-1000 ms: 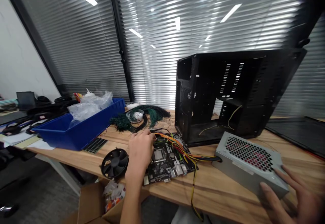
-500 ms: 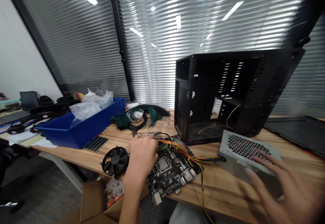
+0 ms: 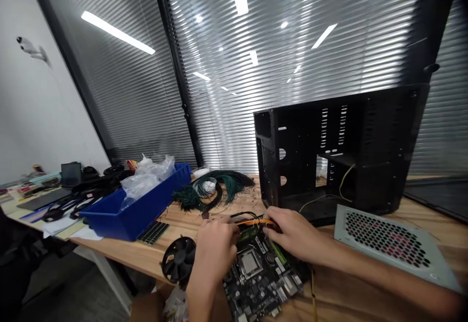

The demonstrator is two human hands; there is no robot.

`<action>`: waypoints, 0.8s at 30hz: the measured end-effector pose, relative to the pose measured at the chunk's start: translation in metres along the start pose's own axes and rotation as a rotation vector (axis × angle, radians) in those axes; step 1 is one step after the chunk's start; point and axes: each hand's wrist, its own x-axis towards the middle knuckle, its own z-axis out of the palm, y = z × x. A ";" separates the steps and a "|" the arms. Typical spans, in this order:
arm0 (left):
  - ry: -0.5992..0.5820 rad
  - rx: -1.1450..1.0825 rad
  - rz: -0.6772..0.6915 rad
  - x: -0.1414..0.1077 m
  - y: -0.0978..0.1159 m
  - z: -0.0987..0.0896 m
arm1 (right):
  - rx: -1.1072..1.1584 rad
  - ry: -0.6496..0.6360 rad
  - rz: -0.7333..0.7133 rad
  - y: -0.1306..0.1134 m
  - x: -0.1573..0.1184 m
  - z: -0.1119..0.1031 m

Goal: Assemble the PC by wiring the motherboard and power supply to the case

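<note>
A motherboard (image 3: pixel 261 283) lies at the table's near edge, its square processor (image 3: pixel 250 263) facing up. Curled over its left far edge, my left hand (image 3: pixel 216 250) is closed; what its fingertips hold is hidden. My right hand (image 3: pixel 290 234) reaches across from the right and grips a bundle of orange and yellow power cables (image 3: pixel 256 222) above the board's far side. Right of my forearm sits the grey power supply (image 3: pixel 387 239) with a perforated top. A black cooling fan (image 3: pixel 179 259) is beside my left wrist.
Behind the board stands an open black computer case (image 3: pixel 303 166). Dark green wire bundles (image 3: pixel 234 185) lie at the back. A blue bin (image 3: pixel 120 215) holding plastic bags (image 3: pixel 146 180) is on the left, and a cardboard box (image 3: pixel 148 307) is below the table edge.
My right hand has moved left from the power supply to the cables over the motherboard. My left hand stays at the board's far left edge. The camera view has tilted up.
</note>
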 end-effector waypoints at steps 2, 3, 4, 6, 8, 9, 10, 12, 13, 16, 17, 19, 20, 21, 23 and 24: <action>-0.003 -0.015 -0.018 0.000 0.001 -0.002 | 0.107 -0.005 0.011 0.005 0.007 -0.003; -0.007 -0.026 -0.023 -0.001 0.001 -0.002 | 0.154 -0.018 0.025 0.008 0.009 -0.004; -0.011 -0.034 -0.023 -0.001 0.001 -0.003 | 0.200 -0.030 0.041 0.010 0.011 -0.003; -0.012 -0.042 -0.009 -0.002 0.002 -0.003 | 0.299 -0.053 0.084 0.013 0.014 -0.001; 0.001 -0.037 0.010 -0.002 0.002 -0.003 | 0.411 -0.070 0.129 0.015 0.016 0.000; 0.005 -0.032 0.018 -0.002 0.002 -0.003 | 0.448 -0.074 0.141 0.014 0.017 0.000; 0.006 -0.025 0.026 -0.002 0.002 -0.003 | 0.461 -0.072 0.145 0.014 0.018 -0.001; 0.006 -0.004 0.039 -0.001 0.001 -0.002 | 0.416 -0.066 0.130 0.010 0.021 -0.004; 0.009 0.006 0.046 0.000 0.001 -0.001 | 0.373 -0.062 0.114 0.008 0.022 -0.006; 0.024 0.002 0.045 0.002 0.000 -0.001 | 0.283 -0.033 0.080 0.003 0.026 -0.009; 0.021 -0.013 0.034 0.003 0.000 -0.001 | 0.282 -0.015 0.075 0.003 0.027 -0.009; 0.006 -0.060 -0.001 0.003 -0.001 -0.001 | 0.312 0.029 0.076 0.003 0.028 -0.005; 0.005 -0.093 -0.023 0.002 -0.002 -0.002 | 0.328 0.047 0.079 0.003 0.028 -0.003; 0.007 -0.132 -0.046 0.001 -0.004 -0.002 | 0.336 0.059 0.080 0.002 0.028 -0.001; 0.016 -0.203 -0.099 -0.002 -0.008 -0.001 | 0.326 0.073 0.076 0.001 0.027 0.003; 0.019 -0.223 -0.134 -0.004 -0.012 -0.001 | 0.315 0.074 0.073 0.001 0.027 0.003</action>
